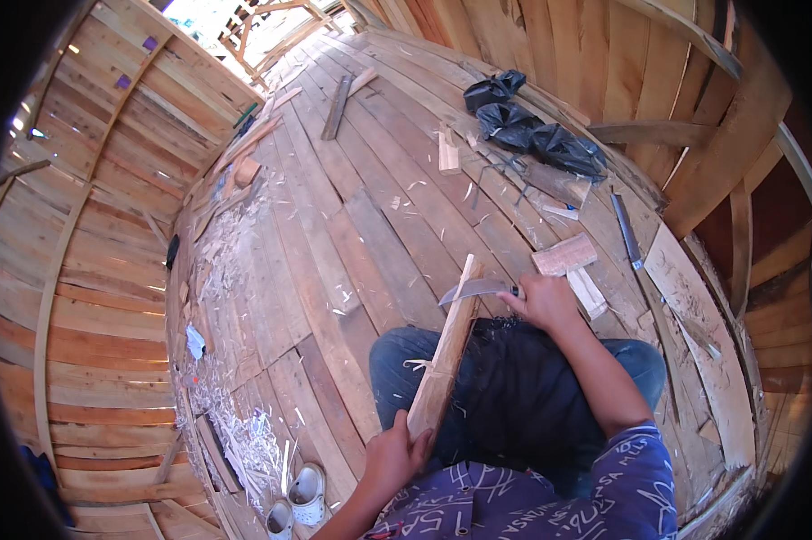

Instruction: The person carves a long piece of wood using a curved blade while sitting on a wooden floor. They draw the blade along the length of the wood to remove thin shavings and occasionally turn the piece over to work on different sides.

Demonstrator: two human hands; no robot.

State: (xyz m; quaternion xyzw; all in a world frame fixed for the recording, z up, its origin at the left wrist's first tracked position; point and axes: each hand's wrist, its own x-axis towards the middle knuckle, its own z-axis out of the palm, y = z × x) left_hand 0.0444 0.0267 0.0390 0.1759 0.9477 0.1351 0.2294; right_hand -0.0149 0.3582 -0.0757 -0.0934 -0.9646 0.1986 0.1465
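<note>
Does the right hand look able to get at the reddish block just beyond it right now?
Probably yes: the reddish block lies just beyond the right hand, with nothing visible between them. That hand grips the curved knife, though, so it would likely need to set that down first.

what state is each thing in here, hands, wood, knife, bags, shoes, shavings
left hand: closed around the near end of the wood
right hand: closed on the knife handle
wood piece: tilted, partly shaved, with a thin curl sticking out at its side
knife: bare, blade lying across the wood's far part
black plastic bags: crumpled on the floor
clogs: unworn, side by side
shavings: loose, scattered
</note>
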